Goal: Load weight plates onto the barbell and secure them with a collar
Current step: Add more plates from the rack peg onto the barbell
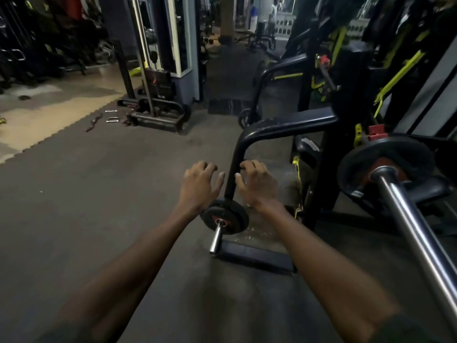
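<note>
A chrome barbell sleeve (418, 233) runs in from the lower right, with one black weight plate (366, 154) on it near the rack. A red collar (376, 132) sits behind that plate. Low in the middle, small black plates (231, 216) hang on a short chrome storage peg (216, 240) of the black frame. My left hand (201, 183) hovers just above and left of those plates, fingers spread, holding nothing. My right hand (258, 184) hovers above and right of them, fingers curled apart, also holding nothing. The frame's upright (235, 167) stands between my hands.
The black bench-rack frame (286, 125) curves out in front of me, its foot (257, 256) on the rubber floor. A cable machine (158, 80) stands at the back left with handles (111, 116) lying beside it. Yellow-trimmed machines (395, 70) crowd the right.
</note>
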